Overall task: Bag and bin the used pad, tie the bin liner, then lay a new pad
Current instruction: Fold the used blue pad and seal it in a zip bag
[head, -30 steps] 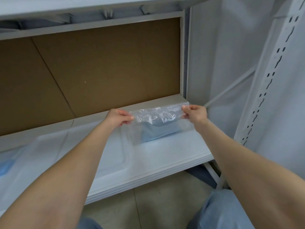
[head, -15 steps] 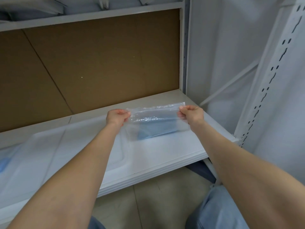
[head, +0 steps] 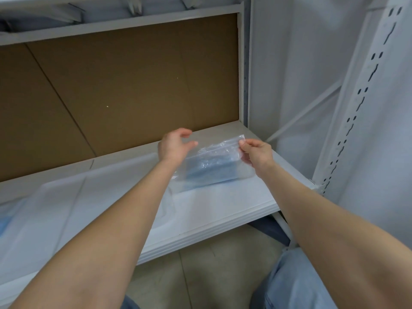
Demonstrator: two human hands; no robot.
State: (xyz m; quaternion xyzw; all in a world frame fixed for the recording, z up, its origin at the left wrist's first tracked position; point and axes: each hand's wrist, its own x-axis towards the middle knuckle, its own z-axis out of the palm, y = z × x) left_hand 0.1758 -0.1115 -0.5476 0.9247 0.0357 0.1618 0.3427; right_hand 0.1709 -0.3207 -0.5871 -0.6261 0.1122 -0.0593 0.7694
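A clear zip bag (head: 214, 163) with a folded blue pad (head: 208, 170) inside hangs just above the white shelf (head: 234, 201). My right hand (head: 256, 152) pinches the bag's top right corner. My left hand (head: 174, 146) is off the bag, just left of its top edge, with fingers loosely curled and holding nothing. A white sheet (head: 73, 201) lies spread over the left part of the shelf.
Brown board (head: 124, 85) backs the shelf, with another shelf's underside above. A perforated white upright (head: 356, 108) and a diagonal brace stand to the right. A bit of blue (head: 4, 221) shows at the far left edge. Tiled floor lies below.
My left hand has let go of the bag's top left corner and lifted slightly away. The bag now hangs from my right hand alone, tilted down to the left.
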